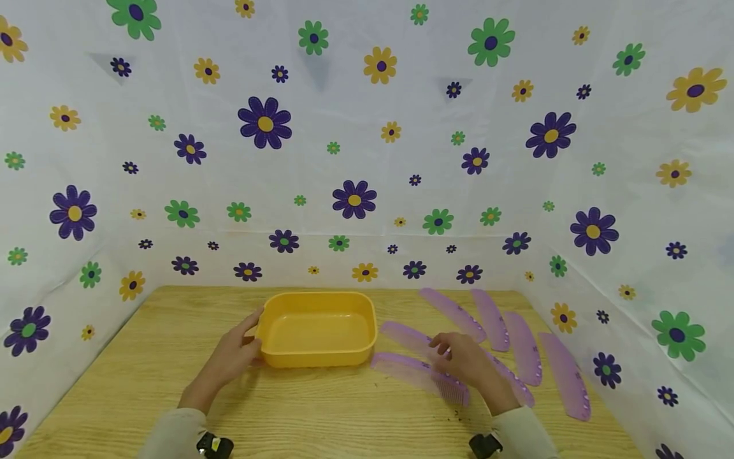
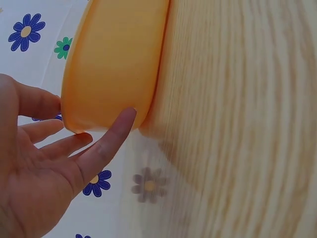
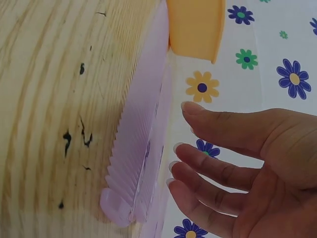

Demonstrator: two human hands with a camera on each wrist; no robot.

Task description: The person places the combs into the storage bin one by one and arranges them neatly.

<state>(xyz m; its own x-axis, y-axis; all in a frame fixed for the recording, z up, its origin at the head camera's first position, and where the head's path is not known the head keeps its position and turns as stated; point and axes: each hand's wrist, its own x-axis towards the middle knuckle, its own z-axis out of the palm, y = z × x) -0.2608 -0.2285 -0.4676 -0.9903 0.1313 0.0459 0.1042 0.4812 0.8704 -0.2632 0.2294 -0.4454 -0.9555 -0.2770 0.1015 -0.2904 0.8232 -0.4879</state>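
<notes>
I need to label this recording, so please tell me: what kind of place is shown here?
Probably a staged tabletop set, not a lived-in room: a wooden table enclosed on three sides by a white flower-printed sheet, with only a yellow tub and several purple combs laid out.

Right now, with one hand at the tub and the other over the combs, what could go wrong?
1. The left hand only touches the tub with straight fingers, so the tub may slide.
2. The combs under the right hand lie overlapped; lifting one may drag another.
3. The far comb lies near the table edge and could fall if knocked.
</notes>
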